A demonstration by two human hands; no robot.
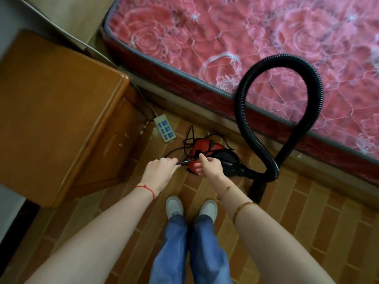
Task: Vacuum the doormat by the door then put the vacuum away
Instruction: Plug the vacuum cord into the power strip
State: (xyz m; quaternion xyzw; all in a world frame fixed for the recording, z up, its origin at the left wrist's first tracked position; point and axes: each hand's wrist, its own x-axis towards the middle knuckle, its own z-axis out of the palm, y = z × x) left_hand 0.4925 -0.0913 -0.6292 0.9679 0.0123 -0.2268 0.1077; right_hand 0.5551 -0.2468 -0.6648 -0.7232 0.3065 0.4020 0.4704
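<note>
The vacuum (207,155) sits on the tiled floor between the nightstand (61,111) and the bed (246,48), just beyond both hands, its hose (307,95) looping up over the mattress edge and back down to the right. The cord (187,161) runs roughly left to right, stretched between the left hand (160,169) and the right hand (209,166) — each pinches it with curled fingers, the right one nearer the vacuum's body. The rest of the cord lies in loose loops on the far side, toward the power strip (165,128) — so gathering it probably means drawing slack back toward the person.
</note>
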